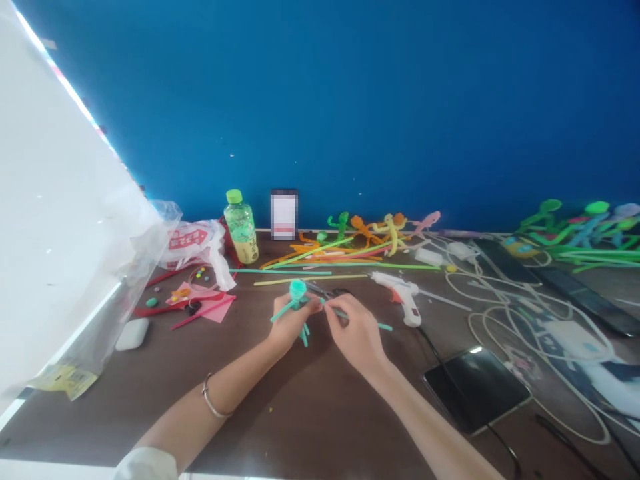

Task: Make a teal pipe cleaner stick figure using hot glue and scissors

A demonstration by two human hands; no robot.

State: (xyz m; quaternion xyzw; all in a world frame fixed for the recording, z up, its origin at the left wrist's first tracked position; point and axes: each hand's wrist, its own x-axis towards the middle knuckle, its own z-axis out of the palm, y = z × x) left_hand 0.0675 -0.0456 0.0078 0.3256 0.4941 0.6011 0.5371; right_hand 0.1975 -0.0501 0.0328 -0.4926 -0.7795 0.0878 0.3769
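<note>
A teal pipe-cleaner figure [297, 289] with a round coiled head is in my left hand [290, 325], its fingers closed around the body. Short teal limbs stick out to the left and below. My right hand [356, 331] is beside it, thumb and forefinger pinched on a teal pipe cleaner [384, 327] whose end pokes out to the right. The fingertips of both hands nearly meet. Just behind them lie dark-handled scissors [342, 292], partly hidden. A white hot glue gun [403, 293] rests to the right of my right hand.
Loose pipe cleaners [320, 257] and several finished figures [391, 233] lie along the blue wall. A drink bottle [242, 230] and plastic bag [187, 243] stand back left. A dark tablet [477, 390], tangled white cables [500, 313] and more figures [595, 223] occupy the right.
</note>
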